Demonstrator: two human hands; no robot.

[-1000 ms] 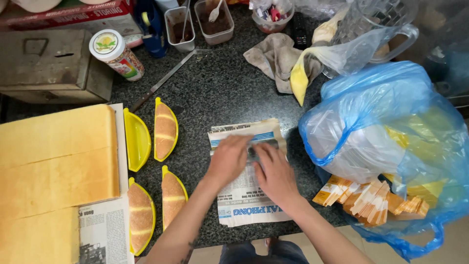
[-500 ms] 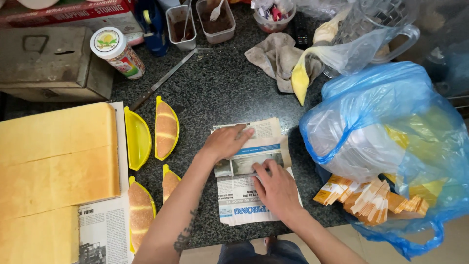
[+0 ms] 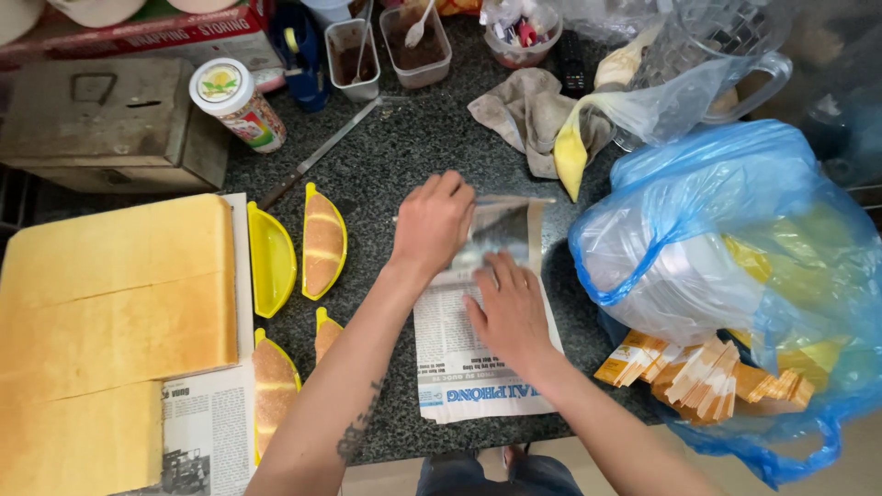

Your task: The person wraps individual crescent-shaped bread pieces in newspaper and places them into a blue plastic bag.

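Observation:
A folded newspaper sheet point(image 3: 478, 358) lies on the dark stone counter point(image 3: 386, 174) in front of me. My left hand point(image 3: 432, 220) sits at the sheet's far end, fingers curled over its upper left corner, where the paper looks blurred and lifted. My right hand point(image 3: 505, 308) lies flat on the middle of the sheet, pressing it down. To the left are yellow half-moon trays: one holds a cake wedge point(image 3: 322, 241), one point(image 3: 272, 259) holds nothing, and two more cake wedges lie partly under my left forearm.
Large sponge cake slabs point(image 3: 110, 303) rest on newspaper at the left. A big blue plastic bag point(image 3: 735, 276) and a stack of folded cartons point(image 3: 698, 372) fill the right. A knife point(image 3: 322, 152), round tin point(image 3: 239, 106), grey metal box point(image 3: 101, 124), cloth and tubs stand at the back.
My left hand has moved from the middle of the newspaper up to its far end. My right hand has slid a little forward on the sheet, which now lies longer towards me.

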